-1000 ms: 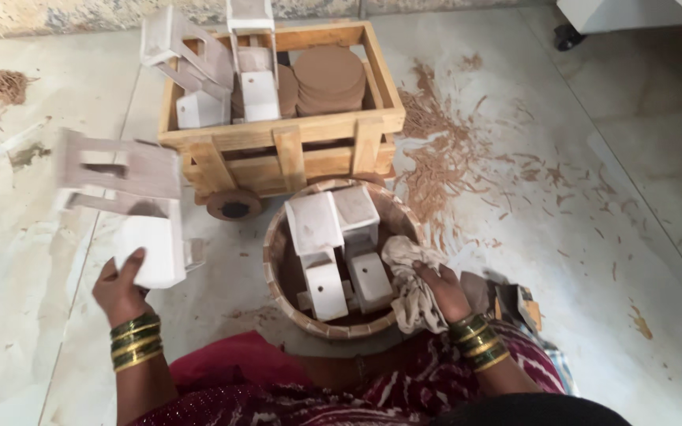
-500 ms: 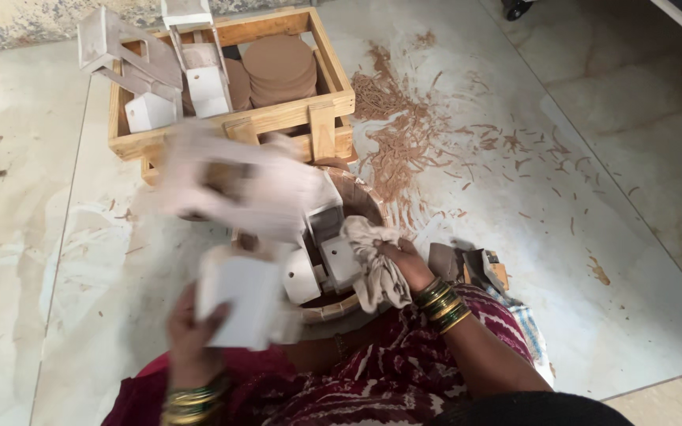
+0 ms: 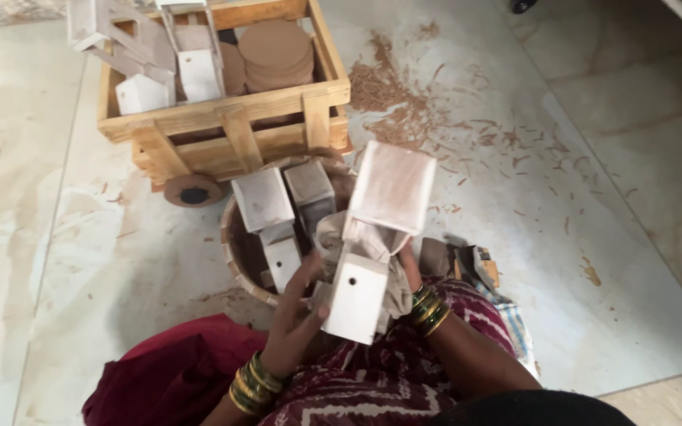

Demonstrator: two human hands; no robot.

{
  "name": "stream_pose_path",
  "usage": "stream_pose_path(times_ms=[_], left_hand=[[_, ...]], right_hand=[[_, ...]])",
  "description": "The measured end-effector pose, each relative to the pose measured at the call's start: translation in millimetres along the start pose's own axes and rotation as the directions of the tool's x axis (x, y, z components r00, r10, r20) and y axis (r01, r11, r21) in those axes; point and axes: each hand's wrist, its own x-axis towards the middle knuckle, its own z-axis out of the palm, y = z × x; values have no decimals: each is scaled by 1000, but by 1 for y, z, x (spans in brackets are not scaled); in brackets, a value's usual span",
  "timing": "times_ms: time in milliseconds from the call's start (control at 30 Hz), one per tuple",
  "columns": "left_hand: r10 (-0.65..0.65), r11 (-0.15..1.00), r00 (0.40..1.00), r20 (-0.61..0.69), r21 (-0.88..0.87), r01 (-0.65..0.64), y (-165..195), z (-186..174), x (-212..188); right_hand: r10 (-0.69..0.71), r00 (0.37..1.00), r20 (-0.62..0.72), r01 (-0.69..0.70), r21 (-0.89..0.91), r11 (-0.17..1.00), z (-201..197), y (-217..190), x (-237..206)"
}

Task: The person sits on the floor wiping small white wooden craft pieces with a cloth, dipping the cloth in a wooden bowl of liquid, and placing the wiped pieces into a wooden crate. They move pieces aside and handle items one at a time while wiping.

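I hold a whitewashed wooden birdhouse-shaped piece (image 3: pixel 372 237) up over my lap. My left hand (image 3: pixel 297 315) grips its lower block from the left, by the small round hole. Behind it on the right, my right hand (image 3: pixel 408 264) presses a crumpled beige cloth (image 3: pixel 365 244) against the piece. Just beyond, a round wooden tub (image 3: pixel 238 256) contains more white wooden pieces (image 3: pixel 274 217).
A wooden wheeled crate (image 3: pixel 222 118) at the top holds several white pieces and a stack of round brown discs (image 3: pixel 274 51). Wood shavings (image 3: pixel 428 118) lie scattered on the pale stone floor to the right. A red cloth (image 3: pixel 171 375) lies at my left knee.
My left hand has carried the white piece from the floor at the left across to my lap. The right hand now meets it with the cloth.
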Motion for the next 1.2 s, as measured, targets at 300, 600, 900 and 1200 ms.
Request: stream_pose_path(times_ms=[300,600,900,1200], left_hand=[[-455,580,838,302,-614,536,-69,-1,-8],[-417,563,829,372,-610,557,-163,-24,-34],[-329,805,924,192,-454,381,-180,-37,-24],[-401,839,914,56,-377,392,-187,-50,-27]], right_hand=[[104,979,-177,-132,-154,979,14,13,-12],[-244,921,-304,-96,-783,614,-45,49,13],[-241,841,-484,-50,-515,856,-106,41,28],[-502,553,-665,-10,-608,794,-9,-25,36]])
